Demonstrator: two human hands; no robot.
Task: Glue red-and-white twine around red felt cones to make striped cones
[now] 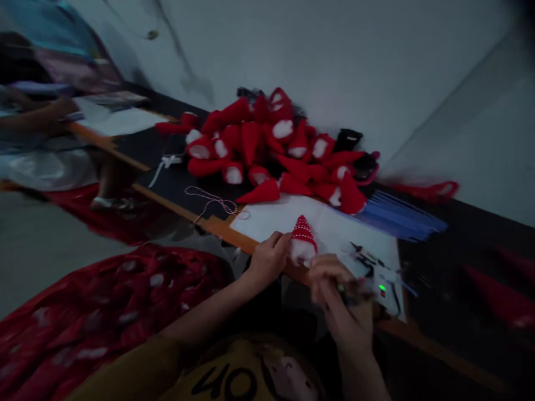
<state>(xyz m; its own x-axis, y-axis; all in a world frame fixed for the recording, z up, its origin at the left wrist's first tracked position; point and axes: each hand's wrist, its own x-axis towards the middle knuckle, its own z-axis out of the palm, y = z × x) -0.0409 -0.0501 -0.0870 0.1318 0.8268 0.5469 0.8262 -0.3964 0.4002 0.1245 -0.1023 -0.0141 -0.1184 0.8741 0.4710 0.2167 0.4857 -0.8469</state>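
My left hand (270, 256) is closed on the edge of a small red cone hat (304, 234) with white fluff at its base. Rows of red-and-white twine ring the cone. Just right of the fluff, my right hand (334, 284) is curled, its fingers blurred; a dark, partly metallic-looking thing shows at the palm, but its kind is unclear. Under the hat lies a white sheet (259, 220) on the table edge. A loose length of red-and-white twine (213, 197) trails over the table to the left.
Red cone hats with white fluff (251, 142) are heaped against the wall. Blue sticks (401, 217) lie right of them. A white device with a green light (387, 284) sits near my right hand. A red bag of similar pieces (125, 301) stands below left. Another person's arm (42, 114) is far left.
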